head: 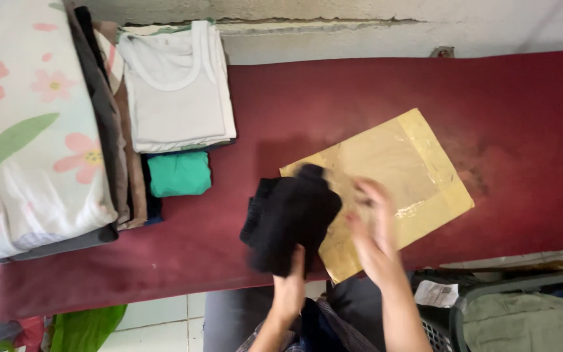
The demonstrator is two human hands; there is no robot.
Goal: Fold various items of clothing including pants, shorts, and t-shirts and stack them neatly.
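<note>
My left hand (290, 287) grips the near edge of a folded black garment (291, 218) lying on the dark red mat (360, 98). My right hand (376, 228) is blurred, fingers apart, hovering just right of the garment over a flat tan cardboard sheet (405, 176) covered with clear tape. The garment overlaps the sheet's left corner.
At the left stand stacks of folded clothes: a white vest (177, 85) on top, a green folded piece (179, 173) below it, and a floral fabric pile (27, 124). A dark basket (483, 313) with grey-green cloth sits at the lower right. A wall runs behind the mat.
</note>
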